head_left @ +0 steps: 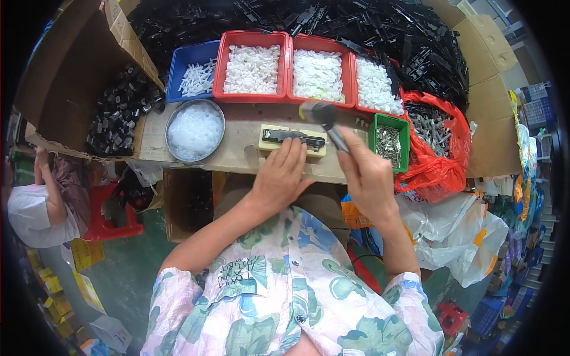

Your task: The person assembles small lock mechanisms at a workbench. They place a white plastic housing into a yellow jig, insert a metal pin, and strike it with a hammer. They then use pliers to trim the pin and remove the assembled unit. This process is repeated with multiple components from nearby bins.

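On the work table, a long black plastic part [278,136] lies in a cream-coloured holding block [265,144]. My left hand [282,175] rests on the part, its outstretched fingertips pressing on the middle and the thumb spread aside. Raised just to the right of the block, my right hand [369,175] is wrapped round the grey handle of a hammer [325,114]. The hammer's dark head, with a yellowish face, is slightly blurred and hangs above the block's far right side, apart from the black part.
Red bins [217,83] of small white parts and a blue bin [173,77] line the back. A metal bowl [169,145] sits left; a green bin [405,160] of metal pins and a red bag [439,172] sit right. Cardboard boxes [499,118] of black parts surround the table.
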`<state>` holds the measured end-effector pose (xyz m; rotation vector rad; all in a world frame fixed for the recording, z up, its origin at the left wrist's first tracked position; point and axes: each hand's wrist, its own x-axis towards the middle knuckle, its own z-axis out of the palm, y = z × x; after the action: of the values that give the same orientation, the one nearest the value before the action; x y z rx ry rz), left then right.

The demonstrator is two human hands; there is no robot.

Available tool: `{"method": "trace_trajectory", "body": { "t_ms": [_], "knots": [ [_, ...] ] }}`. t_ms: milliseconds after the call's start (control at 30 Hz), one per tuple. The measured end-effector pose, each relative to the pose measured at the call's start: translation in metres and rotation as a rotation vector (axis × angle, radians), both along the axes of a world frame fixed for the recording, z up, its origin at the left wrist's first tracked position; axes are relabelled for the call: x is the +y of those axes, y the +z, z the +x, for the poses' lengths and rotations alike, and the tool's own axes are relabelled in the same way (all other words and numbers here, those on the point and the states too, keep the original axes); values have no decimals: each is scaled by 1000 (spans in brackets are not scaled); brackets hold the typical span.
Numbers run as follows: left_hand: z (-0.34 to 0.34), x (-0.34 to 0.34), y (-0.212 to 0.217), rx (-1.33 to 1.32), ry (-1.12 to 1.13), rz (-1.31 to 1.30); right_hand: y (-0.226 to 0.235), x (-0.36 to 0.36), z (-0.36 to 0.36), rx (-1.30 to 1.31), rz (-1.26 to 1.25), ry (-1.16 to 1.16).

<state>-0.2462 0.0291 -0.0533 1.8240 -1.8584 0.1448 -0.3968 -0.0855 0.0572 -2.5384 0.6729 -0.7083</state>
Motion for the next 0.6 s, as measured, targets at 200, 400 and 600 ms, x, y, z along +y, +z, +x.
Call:
{"method": "trace_trajectory", "body": {
  "t_ms": [200,400,600],
  "knots": [
    [0,-2,-13,-22,-62,-55,-56,-12,15,349,-36,67],
    [4,0,-13,-2,-65,-113,-36,-7,23,-31,-84,105],
    [15,8,-3,65,-69,-69,-26,-10,19,73,-43,82]
  ]
}}
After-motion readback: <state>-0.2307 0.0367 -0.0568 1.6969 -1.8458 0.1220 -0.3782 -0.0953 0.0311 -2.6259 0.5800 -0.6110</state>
